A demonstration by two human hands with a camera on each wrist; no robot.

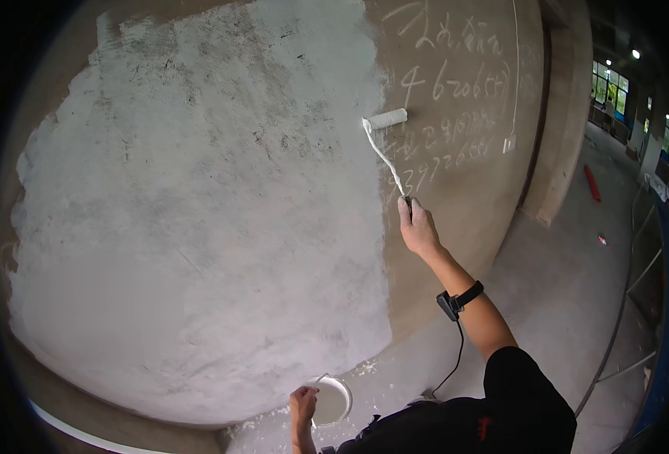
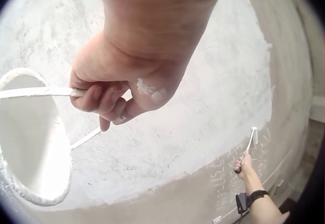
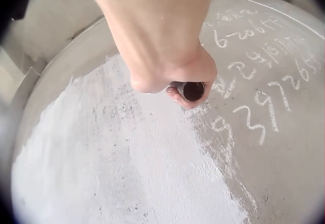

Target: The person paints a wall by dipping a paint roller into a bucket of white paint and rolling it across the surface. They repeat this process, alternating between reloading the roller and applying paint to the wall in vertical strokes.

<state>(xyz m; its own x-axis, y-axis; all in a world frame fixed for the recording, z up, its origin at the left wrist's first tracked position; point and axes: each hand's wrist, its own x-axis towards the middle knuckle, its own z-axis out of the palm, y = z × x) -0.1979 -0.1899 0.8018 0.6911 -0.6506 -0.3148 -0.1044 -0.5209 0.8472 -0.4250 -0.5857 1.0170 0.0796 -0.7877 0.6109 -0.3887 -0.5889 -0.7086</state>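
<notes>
My right hand (image 1: 419,227) grips the dark handle of a paint roller (image 1: 386,119), whose white sleeve lies against the wall at the right edge of the white coating (image 1: 198,189). The right wrist view shows the handle's round end (image 3: 193,90) inside the curled fingers of my right hand (image 3: 172,77); the roller's sleeve is hidden there. Low down, my left hand (image 1: 302,405) is at a white bucket (image 1: 348,393). Seen from the left wrist, the curled fingers of my left hand (image 2: 127,82) hold the bucket's white handle (image 2: 38,92), with the bucket (image 2: 63,153) hanging tilted in view.
Chalk-like writing (image 1: 455,87) covers the bare brown wall right of the coating. A small white box (image 1: 509,144) sits on that wall. White spatters mark the floor (image 1: 561,303) by the bucket. Farther right are a red object (image 1: 592,183) and metal bars (image 1: 643,272).
</notes>
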